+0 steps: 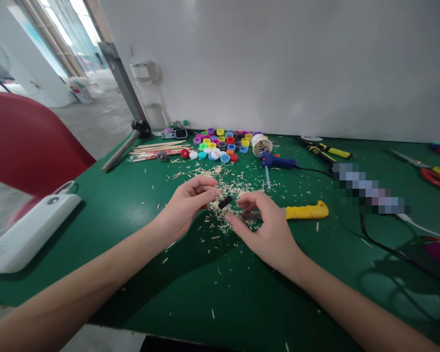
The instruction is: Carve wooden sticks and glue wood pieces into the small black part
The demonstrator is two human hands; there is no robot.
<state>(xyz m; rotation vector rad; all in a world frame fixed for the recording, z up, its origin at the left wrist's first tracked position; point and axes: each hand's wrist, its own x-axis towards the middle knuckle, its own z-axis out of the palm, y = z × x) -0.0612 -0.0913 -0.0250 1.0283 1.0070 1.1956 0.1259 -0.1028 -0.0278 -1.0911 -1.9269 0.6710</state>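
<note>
Near the table's middle, my left hand (192, 200) pinches a short wooden stick (220, 194) between thumb and fingertips. A small black bottle cap (225, 202) sits at the stick's end, tilted. My right hand (269, 227) is just right of the cap, thumb and forefinger apart and curved, with a gap to the cap. Behind the right hand lies a yellow-handled knife (306, 211), its blade partly hidden by the fingers. Wood shavings (212, 230) are scattered under and around both hands.
Colourful bottle caps (220, 144), wooden sticks (157, 149) and a hammer (124, 144) lie at the back. A blue glue gun (278, 161) rests by a white cup (261, 145). Pliers (320, 152), a blurred power strip (366, 188) and scissors (434, 173) are right; a white power bank (33, 232) is left.
</note>
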